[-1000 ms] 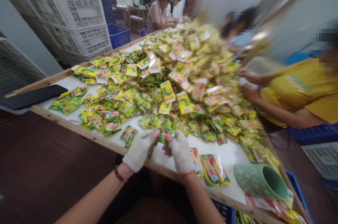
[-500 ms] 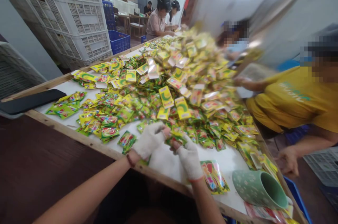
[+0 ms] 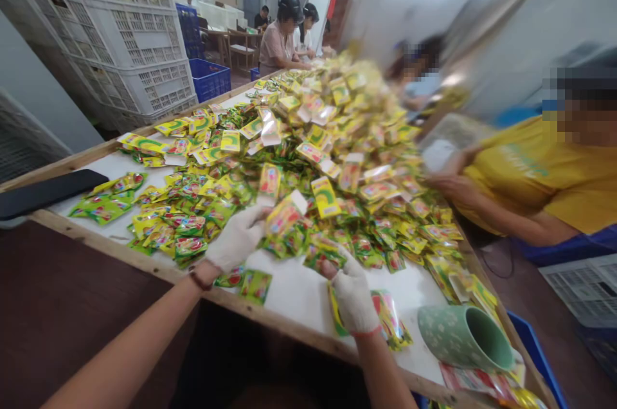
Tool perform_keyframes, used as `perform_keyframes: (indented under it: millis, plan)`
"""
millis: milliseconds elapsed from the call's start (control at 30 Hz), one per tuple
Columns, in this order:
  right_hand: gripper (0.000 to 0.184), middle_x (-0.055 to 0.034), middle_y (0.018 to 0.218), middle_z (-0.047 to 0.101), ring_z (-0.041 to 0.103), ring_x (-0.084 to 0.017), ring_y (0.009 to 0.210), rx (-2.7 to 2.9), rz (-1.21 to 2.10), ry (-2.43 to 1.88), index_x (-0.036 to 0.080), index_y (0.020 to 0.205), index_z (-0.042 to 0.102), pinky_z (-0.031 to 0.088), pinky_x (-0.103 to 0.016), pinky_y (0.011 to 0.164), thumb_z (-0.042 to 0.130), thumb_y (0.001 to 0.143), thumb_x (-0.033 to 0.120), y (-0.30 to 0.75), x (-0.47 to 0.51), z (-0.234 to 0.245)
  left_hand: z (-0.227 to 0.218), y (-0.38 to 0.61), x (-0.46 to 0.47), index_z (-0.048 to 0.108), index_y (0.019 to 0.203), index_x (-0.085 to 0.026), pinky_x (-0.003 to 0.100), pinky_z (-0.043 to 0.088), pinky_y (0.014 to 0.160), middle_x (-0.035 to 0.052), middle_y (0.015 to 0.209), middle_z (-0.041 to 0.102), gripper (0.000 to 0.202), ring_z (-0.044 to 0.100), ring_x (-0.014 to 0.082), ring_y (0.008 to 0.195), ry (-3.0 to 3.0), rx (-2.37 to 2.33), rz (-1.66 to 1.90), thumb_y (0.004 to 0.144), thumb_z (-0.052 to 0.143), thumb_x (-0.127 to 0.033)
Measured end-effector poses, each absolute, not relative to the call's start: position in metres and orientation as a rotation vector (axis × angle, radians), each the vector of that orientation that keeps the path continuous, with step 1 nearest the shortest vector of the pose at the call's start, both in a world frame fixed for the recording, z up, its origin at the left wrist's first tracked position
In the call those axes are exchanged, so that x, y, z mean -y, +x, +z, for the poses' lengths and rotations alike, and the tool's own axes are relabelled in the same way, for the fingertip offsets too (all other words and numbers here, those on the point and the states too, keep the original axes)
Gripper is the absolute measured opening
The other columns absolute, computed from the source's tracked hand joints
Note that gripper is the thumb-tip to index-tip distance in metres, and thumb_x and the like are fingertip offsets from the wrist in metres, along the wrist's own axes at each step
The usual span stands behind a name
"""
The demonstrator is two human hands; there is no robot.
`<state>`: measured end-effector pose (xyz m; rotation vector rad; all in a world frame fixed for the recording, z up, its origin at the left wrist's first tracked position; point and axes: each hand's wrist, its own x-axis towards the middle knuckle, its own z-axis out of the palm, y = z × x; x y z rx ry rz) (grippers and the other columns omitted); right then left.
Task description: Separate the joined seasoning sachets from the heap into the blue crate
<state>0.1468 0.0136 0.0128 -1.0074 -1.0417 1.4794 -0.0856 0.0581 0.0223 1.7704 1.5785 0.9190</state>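
Observation:
My left hand (image 3: 240, 238), in a white fingerless glove, pinches a small yellow-and-pink carton (image 3: 284, 216) with a white end flap standing out. A second carton (image 3: 268, 184) tilts right beside its fingertips; whether it is held too, I cannot tell. My right hand (image 3: 353, 290), gloved likewise, is closed on a few green-and-yellow sachets (image 3: 324, 256). A yellow-green packet (image 3: 336, 310) shows partly from under its palm. Green sachets (image 3: 255, 285) lie below my left wrist, and a larger printed pouch (image 3: 391, 319) lies right of my right hand.
A big heap of cartons and sachets (image 3: 308, 139) covers much of the wood-edged table. A green cup (image 3: 465, 337) lies on its side at the right corner, a black phone (image 3: 53, 190) at the left. White crates (image 3: 144, 36) stand stacked. A person in yellow (image 3: 525, 171) sits right; others work farther back.
My left hand has drawn apart from my right, moving left, and now has a carton. Two cartons in front of me have shifted. The person in yellow has brought an arm to the table.

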Motion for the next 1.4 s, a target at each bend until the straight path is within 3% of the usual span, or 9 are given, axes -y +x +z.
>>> perform_keyframes:
  millis: [233,400,500,633,833,967,1133,1300,1400]
  plan:
    - [0.035,-0.0026,0.078,0.070,0.061,-0.015,0.065,1.083,1.478,-1.158,0.018,0.097,0.065,0.051,-0.027,0.061,0.076,0.070,0.037,0.138,-0.022,0.005,0.013,-0.095,-0.006,0.064,0.112,-0.023,0.035,0.046,0.092,0.0053,0.109,0.067,0.032,0.059,0.0226,0.104,2.041,-1.620,0.765,0.088,0.045,-0.035]
    - [0.039,-0.0034,0.082,0.070,0.060,-0.014,0.064,0.977,1.543,-1.256,0.017,0.094,0.064,0.048,-0.025,0.056,0.077,0.066,0.040,0.127,-0.013,-0.011,0.010,-0.071,0.002,0.053,0.124,-0.015,0.048,0.043,0.094,0.0157,0.119,0.058,0.072,0.052,0.0349,0.111,2.336,-1.857,0.349,0.062,0.075,-0.045]
    - [0.037,-0.0045,0.085,0.070,0.061,-0.016,0.069,0.973,1.588,-1.223,0.017,0.094,0.063,0.048,-0.027,0.060,0.076,0.068,0.040,0.124,-0.009,-0.014,0.009,-0.067,-0.001,0.057,0.112,-0.018,0.046,0.044,0.090,0.0141,0.116,0.059,0.050,0.053,0.0330,0.108,2.390,-1.873,0.316,0.068,0.071,-0.039]
    - [0.040,-0.0041,0.079,0.069,0.060,-0.016,0.067,1.014,1.517,-1.232,0.017,0.096,0.064,0.048,-0.028,0.061,0.075,0.067,0.042,0.127,-0.009,-0.014,0.007,-0.070,-0.005,0.057,0.095,-0.018,0.037,0.047,0.077,0.0081,0.089,0.064,0.022,0.060,0.0252,0.087,2.301,-1.782,0.425,0.083,0.054,-0.037]
    - [0.042,-0.0044,0.075,0.068,0.059,-0.016,0.063,1.026,1.478,-1.224,0.016,0.100,0.064,0.045,-0.026,0.055,0.070,0.072,0.047,0.134,-0.010,-0.023,-0.005,-0.067,-0.002,0.049,0.118,-0.014,0.041,0.047,0.081,0.0137,0.107,0.062,0.067,0.060,0.0310,0.096,2.313,-1.782,0.412,0.063,0.072,-0.046]
    - [0.034,-0.0044,0.081,0.069,0.060,-0.015,0.065,1.026,1.434,-1.202,0.017,0.098,0.065,0.047,-0.027,0.061,0.070,0.075,0.041,0.137,-0.010,-0.022,0.000,-0.067,-0.004,0.053,0.111,-0.016,0.038,0.047,0.079,0.0112,0.103,0.062,0.043,0.059,0.0282,0.095,2.398,-1.711,0.480,0.074,0.061,-0.036]
    - [0.035,-0.0046,0.092,0.071,0.064,-0.019,0.082,1.145,1.539,-1.144,0.018,0.102,0.067,0.050,-0.034,0.080,0.073,0.072,0.034,0.144,-0.010,0.001,0.007,-0.069,-0.006,0.055,0.092,-0.019,0.037,0.045,0.077,0.0086,0.096,0.060,0.028,0.056,0.0261,0.089,2.469,-1.578,0.524,0.070,0.061,-0.034]
    - [0.020,-0.0018,0.074,0.069,0.059,-0.016,0.066,1.346,1.655,-1.273,0.015,0.085,0.071,0.047,-0.027,0.062,0.070,0.071,0.029,0.150,-0.013,0.013,0.005,-0.068,-0.002,0.054,0.088,-0.019,0.035,0.045,0.073,0.0064,0.091,0.060,0.027,0.056,0.0240,0.084,2.499,-1.404,0.500,0.064,0.062,-0.028]
    - [0.018,-0.0019,0.074,0.069,0.058,-0.017,0.069,1.509,1.440,-1.381,0.016,0.084,0.071,0.046,-0.028,0.064,0.068,0.072,0.029,0.149,-0.016,0.012,0.001,-0.065,-0.001,0.054,0.090,-0.018,0.036,0.046,0.072,0.0070,0.090,0.061,0.028,0.057,0.0242,0.083,2.474,-1.432,0.495,0.065,0.061,-0.028]
